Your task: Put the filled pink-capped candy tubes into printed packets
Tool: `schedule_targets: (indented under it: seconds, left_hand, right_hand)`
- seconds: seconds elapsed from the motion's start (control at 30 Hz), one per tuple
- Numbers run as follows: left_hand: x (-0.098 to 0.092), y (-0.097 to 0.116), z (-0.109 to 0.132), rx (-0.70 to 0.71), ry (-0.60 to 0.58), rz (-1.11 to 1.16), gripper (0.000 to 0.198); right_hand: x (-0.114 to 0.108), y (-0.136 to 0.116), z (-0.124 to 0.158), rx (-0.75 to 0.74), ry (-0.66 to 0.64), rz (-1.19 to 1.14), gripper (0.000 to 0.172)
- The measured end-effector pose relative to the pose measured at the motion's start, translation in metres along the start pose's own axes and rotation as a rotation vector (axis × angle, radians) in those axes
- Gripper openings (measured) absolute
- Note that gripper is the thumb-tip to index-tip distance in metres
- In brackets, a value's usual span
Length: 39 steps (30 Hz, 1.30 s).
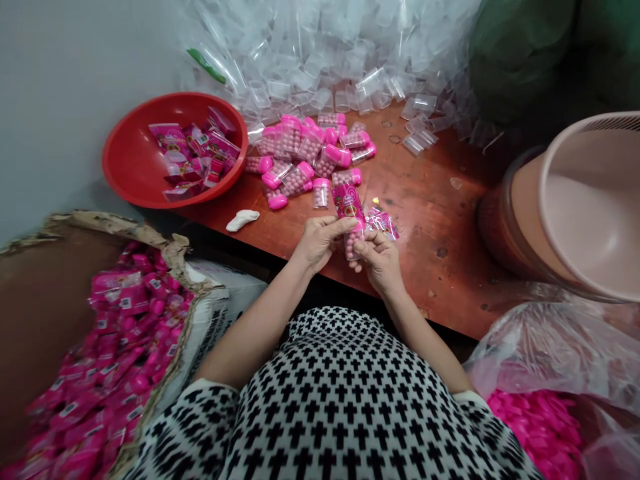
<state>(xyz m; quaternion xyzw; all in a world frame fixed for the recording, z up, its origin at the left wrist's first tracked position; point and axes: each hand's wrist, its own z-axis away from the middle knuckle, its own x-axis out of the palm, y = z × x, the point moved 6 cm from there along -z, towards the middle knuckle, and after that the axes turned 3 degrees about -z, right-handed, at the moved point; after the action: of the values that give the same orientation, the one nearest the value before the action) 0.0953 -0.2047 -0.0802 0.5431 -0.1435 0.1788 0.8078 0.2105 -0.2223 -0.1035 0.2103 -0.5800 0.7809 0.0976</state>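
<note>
**Tube held upright between both hands**

The tube (351,220) stands with its long axis running away from the person, tilted slightly to the left. A pink printed label wraps its far half, and pink balls show through the clear near end. It sits just past the table's (425,220) near edge, at about the middle of that edge.

At far left, below the table, a torn carton (60,293) holds a heap of pink labelled packs (115,347), with a white sack (225,300) against it. On the table's far left corner sits a red basin (175,100) of printed sachets (193,157). A white scrap (243,220) lies near the near edge.

The left hand (315,243) comes in from the left, its fingers (343,225) pressed on the tube's label. The right hand (380,261) is close beside it, fingers (361,245) curled against the tube's near end, so both hands are together and closed on the tube.

Just past the right hand lie loose labels (383,225). Farther back, pink-capped tubes (310,150) are piled near the far edge, below a heap of clear plastic tubes (310,60). At right, a beige bucket (590,200) leans near the table's right side, and a plastic bag of pink caps (535,427) sits below the near right corner.
</note>
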Motion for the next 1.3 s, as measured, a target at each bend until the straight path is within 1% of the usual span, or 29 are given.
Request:
schedule_targets:
  seconds: [0.07, 0.17, 0.2, 0.23, 0.3, 0.37, 0.4, 0.47, 0.53, 0.63, 0.7, 0.87, 0.93, 1.03, 1.1, 1.17, 1.23, 1.3]
  left_hand:
    - [-0.001, 0.001, -0.002, -0.005, -0.011, -0.018, 0.034]
    - [-0.001, 0.003, -0.003, 0.020, -0.007, -0.018, 0.033]
    - [0.000, 0.002, -0.002, 0.028, -0.009, -0.016, 0.033]
    - [0.001, 0.001, -0.001, 0.028, -0.021, -0.015, 0.032]
    - [0.005, -0.004, 0.003, 0.004, -0.064, -0.010, 0.034]
    - [0.008, -0.009, 0.006, -0.026, -0.101, 0.009, 0.035]
    - [0.009, -0.011, 0.008, -0.030, -0.100, 0.023, 0.036]
    - [0.007, -0.011, 0.008, -0.018, -0.057, 0.060, 0.036]
    - [0.002, -0.010, 0.007, 0.004, 0.025, 0.119, 0.036]
    - [-0.004, -0.010, 0.006, 0.003, 0.120, 0.188, 0.033]
    - [-0.005, -0.011, 0.007, -0.018, 0.146, 0.195, 0.030]
    - [-0.002, -0.011, 0.015, -0.044, 0.163, 0.176, 0.027]
    - [-0.002, -0.011, 0.017, -0.035, 0.146, 0.194, 0.026]
    - [-0.001, -0.013, 0.017, -0.022, 0.111, 0.280, 0.024]
    - [0.000, -0.015, 0.015, -0.037, 0.099, 0.318, 0.022]
    - [0.000, -0.017, 0.015, -0.052, 0.105, 0.312, 0.021]
    - [0.001, -0.017, 0.015, -0.045, 0.117, 0.293, 0.021]
    - [0.001, -0.018, 0.017, -0.024, 0.136, 0.287, 0.021]
  right_hand:
    - [0.001, -0.001, 0.002, -0.042, 0.020, 0.052, 0.039]
    - [0.000, -0.009, 0.007, -0.186, 0.076, 0.159, 0.034]
    - [0.001, -0.010, 0.008, -0.209, 0.084, 0.173, 0.033]
    - [0.001, -0.010, 0.009, -0.207, 0.082, 0.169, 0.032]
    - [0.001, -0.005, 0.007, -0.144, 0.074, 0.114, 0.033]
    - [0.000, 0.000, 0.004, -0.086, 0.080, 0.053, 0.038]
    - [-0.001, 0.001, 0.003, -0.077, 0.090, 0.033, 0.040]
    - [-0.002, 0.000, 0.002, -0.082, 0.109, 0.015, 0.044]
    - [-0.003, -0.004, 0.003, -0.114, 0.108, 0.009, 0.046]
    - [-0.002, -0.009, 0.008, -0.164, 0.068, 0.040, 0.043]
    - [-0.001, -0.010, 0.011, -0.184, 0.061, 0.076, 0.041]
    - [-0.003, -0.010, 0.014, -0.237, 0.127, 0.133, 0.040]
    - [-0.004, -0.008, 0.014, -0.213, 0.131, 0.115, 0.039]
    - [-0.006, -0.006, 0.015, -0.177, 0.131, 0.099, 0.037]
    - [-0.005, -0.007, 0.018, -0.206, 0.132, 0.138, 0.035]
    - [-0.003, -0.010, 0.021, -0.266, 0.133, 0.182, 0.031]
    - [-0.001, -0.011, 0.024, -0.317, 0.141, 0.207, 0.028]
    - [0.000, -0.010, 0.025, -0.327, 0.151, 0.211, 0.027]
